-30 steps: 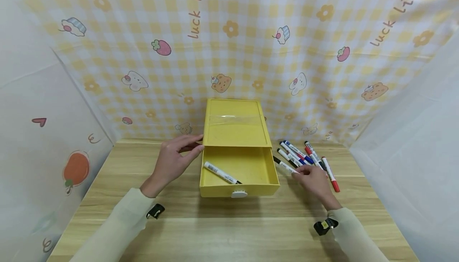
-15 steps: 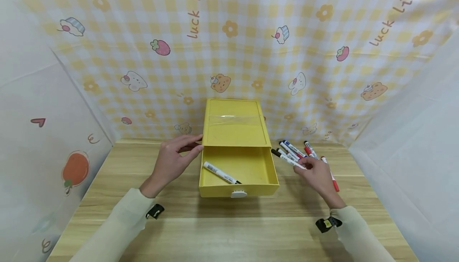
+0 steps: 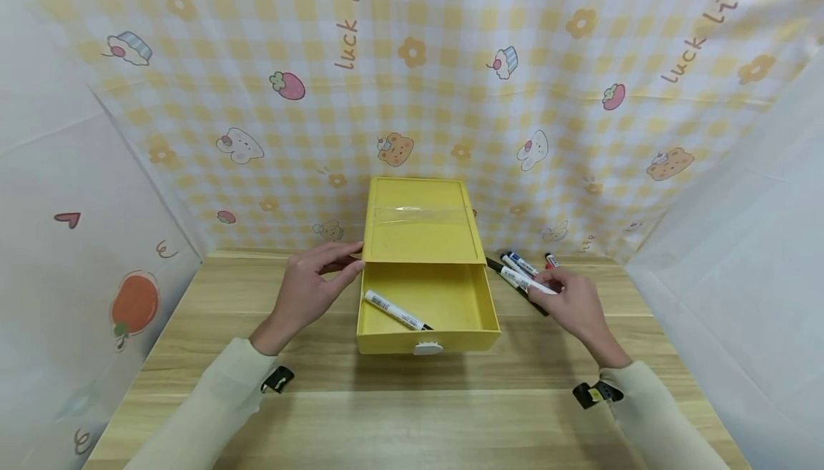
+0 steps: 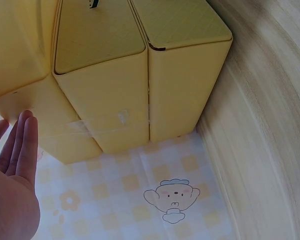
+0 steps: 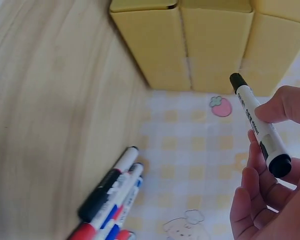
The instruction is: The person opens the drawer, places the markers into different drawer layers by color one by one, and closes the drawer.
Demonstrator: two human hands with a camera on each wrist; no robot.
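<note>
A yellow drawer box (image 3: 421, 237) stands against the cloth with its top drawer (image 3: 386, 343) pulled out toward the person. Inside the drawer lies one white marker (image 3: 394, 310) with a black cap. My left hand (image 3: 315, 285) has its fingertips right at the box's left side; the left wrist view shows those fingers (image 4: 25, 145) fairly straight. Between thumb and fingers, my right hand (image 3: 575, 309) pinches another white marker (image 5: 251, 110) with black ends, to the right of the drawer. More markers (image 5: 115, 200) lie in a pile on the table, partly hidden by the right hand in the head view.
The wooden table (image 3: 412, 420) runs up to a yellow-checked cloth (image 3: 412, 98) behind the box. White cloth stands on both sides. A white handle (image 3: 428, 348) sticks out from the drawer front, and clear tape (image 3: 418, 215) crosses the box's top.
My right hand has raised its marker and shifted slightly right and away from the person, covering more of the pile. The left hand and the drawer have stayed in place.
</note>
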